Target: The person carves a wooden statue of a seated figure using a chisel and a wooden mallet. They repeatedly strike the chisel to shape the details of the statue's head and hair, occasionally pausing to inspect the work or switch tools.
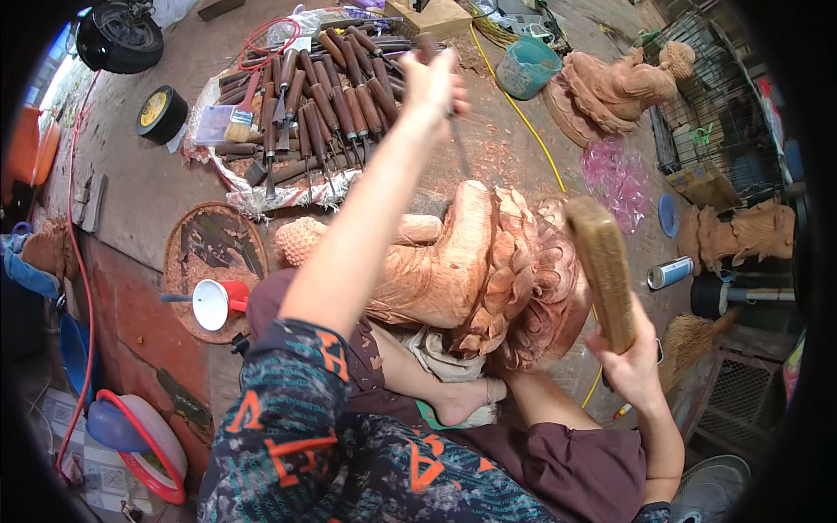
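In the head view, the person is sitting on the floor with a large wooden carving lying across the legs, braced by a bare foot. The left hand is reaching out over the carving, fingers closed around a chisel whose thin blade is pointing down toward the carving's upper end; motion blur is softening the grip. The right hand is clamped on the lower end of a wooden mallet, which is standing raised just beside the carving's ruffled base.

The carving is looking well advanced: petal-like folds and a beaded knob are already cut, while the broad smooth middle is appearing less detailed, so finer work is likely remaining. Wood chips are lying on the floor around it.

Beyond it, a row of chisels and a brush are resting on a cloth, with another carved figure and a teal bucket further off.
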Demonstrator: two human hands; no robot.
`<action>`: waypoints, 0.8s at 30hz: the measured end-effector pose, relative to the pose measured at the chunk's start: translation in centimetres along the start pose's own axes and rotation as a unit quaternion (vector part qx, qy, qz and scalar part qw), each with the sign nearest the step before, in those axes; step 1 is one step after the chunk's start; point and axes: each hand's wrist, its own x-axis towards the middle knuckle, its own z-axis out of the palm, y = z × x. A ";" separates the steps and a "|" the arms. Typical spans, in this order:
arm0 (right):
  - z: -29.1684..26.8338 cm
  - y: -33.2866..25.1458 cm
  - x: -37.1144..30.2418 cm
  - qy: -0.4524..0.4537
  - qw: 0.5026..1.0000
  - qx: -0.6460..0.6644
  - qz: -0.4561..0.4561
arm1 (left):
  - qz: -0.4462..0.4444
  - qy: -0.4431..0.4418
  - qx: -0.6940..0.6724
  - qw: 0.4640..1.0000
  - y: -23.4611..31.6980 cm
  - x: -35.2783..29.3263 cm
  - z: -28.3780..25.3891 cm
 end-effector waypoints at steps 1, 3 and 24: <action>0.7 0.0 0.0 -0.011 1.000 0.021 0.007 | 0.000 -0.003 0.004 1.000 0.0 0.2 0.0; 1.0 0.0 -0.1 -0.030 0.997 0.063 0.033 | 0.032 0.067 0.121 0.990 -0.6 2.3 -1.3; -0.1 -1.8 2.4 -0.067 0.996 0.038 -0.054 | -0.058 0.021 0.481 0.875 2.7 6.1 -16.3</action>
